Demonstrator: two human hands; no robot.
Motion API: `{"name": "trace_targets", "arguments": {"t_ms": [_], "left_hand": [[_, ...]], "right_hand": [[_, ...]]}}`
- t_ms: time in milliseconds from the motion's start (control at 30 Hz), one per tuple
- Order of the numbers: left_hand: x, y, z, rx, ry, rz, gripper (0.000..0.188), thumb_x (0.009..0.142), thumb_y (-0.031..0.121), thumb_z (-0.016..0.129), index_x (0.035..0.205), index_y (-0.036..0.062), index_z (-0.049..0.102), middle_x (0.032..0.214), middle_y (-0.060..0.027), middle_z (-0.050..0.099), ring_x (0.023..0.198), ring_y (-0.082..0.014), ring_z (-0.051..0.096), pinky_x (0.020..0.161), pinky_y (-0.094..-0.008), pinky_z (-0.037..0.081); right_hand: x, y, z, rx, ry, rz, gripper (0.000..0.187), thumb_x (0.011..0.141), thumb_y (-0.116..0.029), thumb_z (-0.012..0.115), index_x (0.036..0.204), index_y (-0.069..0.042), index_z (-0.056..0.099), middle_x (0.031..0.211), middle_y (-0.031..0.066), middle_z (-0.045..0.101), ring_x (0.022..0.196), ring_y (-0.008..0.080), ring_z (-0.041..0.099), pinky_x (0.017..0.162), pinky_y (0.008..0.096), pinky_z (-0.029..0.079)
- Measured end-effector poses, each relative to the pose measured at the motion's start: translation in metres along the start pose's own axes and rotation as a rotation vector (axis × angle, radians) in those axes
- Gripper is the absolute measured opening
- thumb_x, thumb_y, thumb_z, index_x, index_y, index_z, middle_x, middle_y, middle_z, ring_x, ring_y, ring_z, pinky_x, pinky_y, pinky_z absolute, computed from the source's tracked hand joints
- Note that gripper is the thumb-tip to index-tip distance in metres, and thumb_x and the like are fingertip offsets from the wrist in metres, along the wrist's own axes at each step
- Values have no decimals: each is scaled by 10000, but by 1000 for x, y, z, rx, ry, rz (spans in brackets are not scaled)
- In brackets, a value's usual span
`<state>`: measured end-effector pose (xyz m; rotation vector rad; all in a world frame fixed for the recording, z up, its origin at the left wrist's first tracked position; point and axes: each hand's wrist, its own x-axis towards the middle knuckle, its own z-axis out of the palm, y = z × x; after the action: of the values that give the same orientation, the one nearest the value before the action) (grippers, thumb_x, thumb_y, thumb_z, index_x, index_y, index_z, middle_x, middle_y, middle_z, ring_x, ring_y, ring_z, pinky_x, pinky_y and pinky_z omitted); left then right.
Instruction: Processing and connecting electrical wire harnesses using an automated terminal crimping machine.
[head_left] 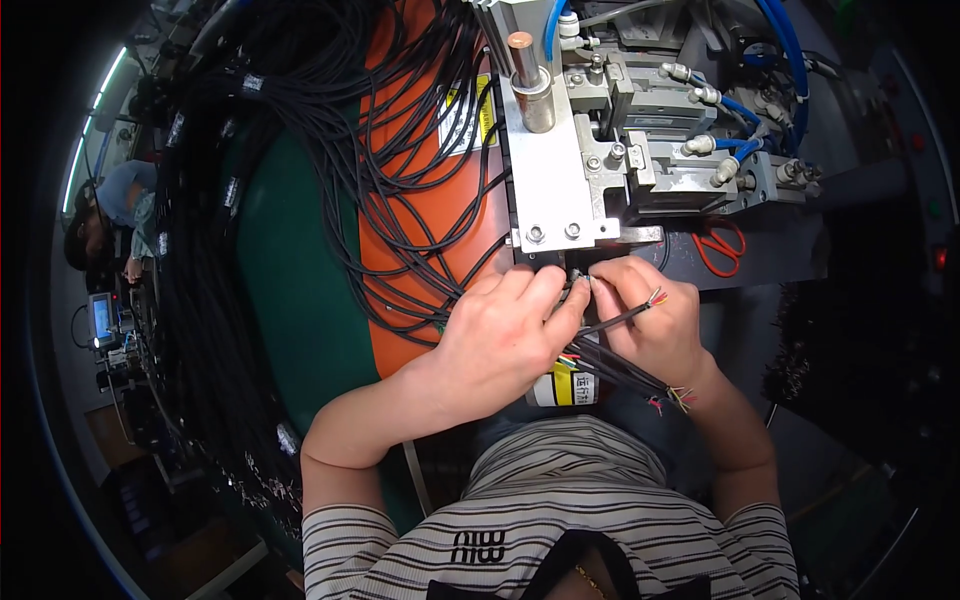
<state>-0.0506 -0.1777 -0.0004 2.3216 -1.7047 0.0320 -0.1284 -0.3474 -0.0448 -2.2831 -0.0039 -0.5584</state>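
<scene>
Beneath the front of a metal press head (552, 190), my two hands meet with their fingertips nearly touching. My left hand (500, 340) is closed over several black cables, which run in from the left and come out past its fingers. My right hand (655, 315) pinches with thumb and forefinger at a tiny part, mostly hidden by the fingers. One black cable (615, 321) crosses in front of my right palm, its thin coloured wires bared at the end. Below it, a bundle of black cables (630, 373) ends in stripped red, yellow and pale wires near my right wrist.
Many long black cables (400, 190) drape over an orange surface (410, 110) and a green mat (285, 260) on the left. Pneumatic cylinders (670, 120) with blue hoses stand behind right. Red-handled scissors (718, 250) lie right of the press. Another person (120, 195) works far left.
</scene>
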Motion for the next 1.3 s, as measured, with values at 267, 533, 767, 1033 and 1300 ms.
{"name": "trace_targets", "arguments": {"t_ms": [267, 533, 767, 1033, 1300], "left_hand": [[-23, -17, 7, -152, 204, -75, 347, 724, 60, 634, 1065, 3, 663, 925, -99, 577, 795, -243, 569, 681, -360, 477], [-30, -19, 4, -53, 215, -134, 337, 739, 61, 667, 1065, -24, 657, 868, -81, 589, 723, -237, 542, 633, -342, 421], [-32, -9, 12, -164, 369, 267, 378, 741, 153, 662, 1076, -22, 652, 678, -35, 494, 623, -177, 544, 557, -329, 400], [-52, -15, 2, -315, 177, -68, 483, 691, 66, 709, 1158, -19, 618, 713, -58, 533, 550, -197, 549, 493, -336, 413], [-28, -5, 3, -460, 253, -89, 434, 697, 3, 700, 1124, -27, 624, 707, -97, 573, 557, -228, 576, 494, -323, 446]], "right_hand": [[5, 14, -6, 189, -183, 123, 95, 816, 16, 638, 910, 25, 638, 627, 62, 605, 514, 136, 584, 453, 278, 421], [-13, 7, -19, 664, -143, 464, 181, 882, 43, 587, 1056, 33, 631, 763, 12, 626, 557, 14, 527, 460, 177, 363], [-17, 3, -25, 854, -335, 369, 319, 872, 82, 599, 1189, 44, 582, 910, 62, 615, 735, 51, 605, 569, 158, 439], [-13, -11, -13, 1130, -230, 382, 229, 868, 91, 604, 1096, 61, 603, 980, 98, 599, 844, 116, 637, 713, 239, 535], [-16, -27, -10, 1214, -53, 553, 176, 969, -40, 522, 1110, 47, 582, 875, 75, 606, 595, 60, 544, 524, 175, 422]]}}
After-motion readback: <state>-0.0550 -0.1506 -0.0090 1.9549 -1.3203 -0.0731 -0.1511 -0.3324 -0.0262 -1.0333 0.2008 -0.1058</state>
